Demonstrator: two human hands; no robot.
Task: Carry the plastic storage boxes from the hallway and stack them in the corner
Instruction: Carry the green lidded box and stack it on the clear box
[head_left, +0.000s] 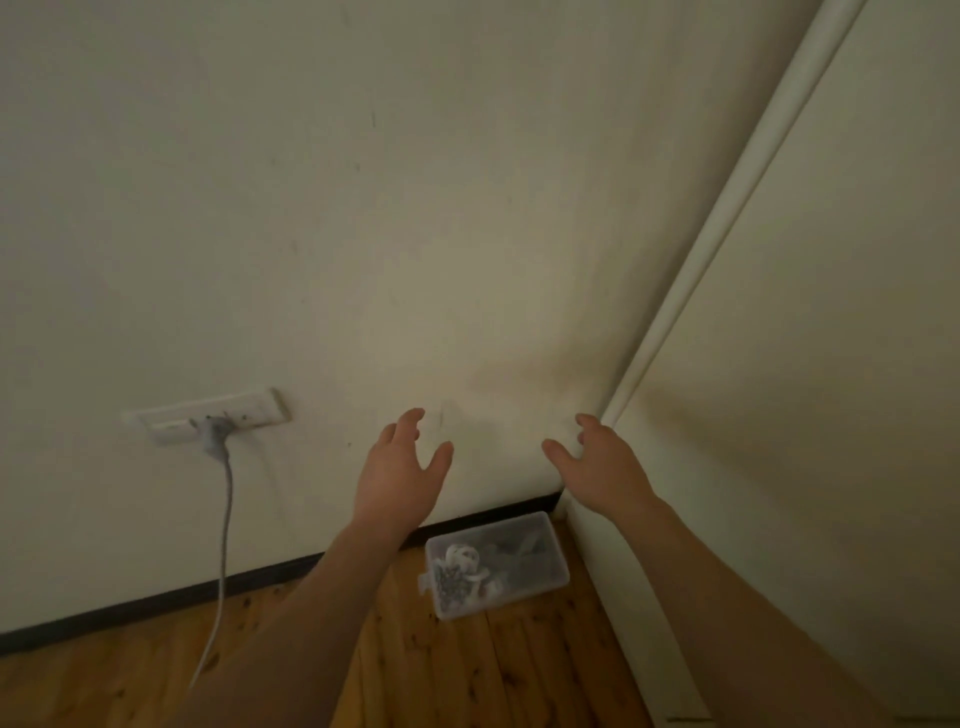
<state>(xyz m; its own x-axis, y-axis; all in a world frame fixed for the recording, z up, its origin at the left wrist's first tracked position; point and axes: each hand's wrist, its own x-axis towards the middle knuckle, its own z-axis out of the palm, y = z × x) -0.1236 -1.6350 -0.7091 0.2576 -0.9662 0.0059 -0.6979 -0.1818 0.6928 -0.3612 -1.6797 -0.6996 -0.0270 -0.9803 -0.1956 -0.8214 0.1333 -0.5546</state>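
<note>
A small clear plastic storage box sits on the wooden floor in the corner, lower centre of the frame, holding small dark and white bits. It looks light, rigid and smooth, so gripping its two long sides should suit. Above it, the left hand and right hand hover with fingers spread, holding nothing.

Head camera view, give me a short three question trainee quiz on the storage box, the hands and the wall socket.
1. True or false: the left hand and the right hand both hold nothing.
2. Where is the clear storage box? A) on the wooden floor in the corner B) held against the wall
3. What hangs from the wall socket?

Key: 1 true; 2 A; 3 a grey cable.
</note>
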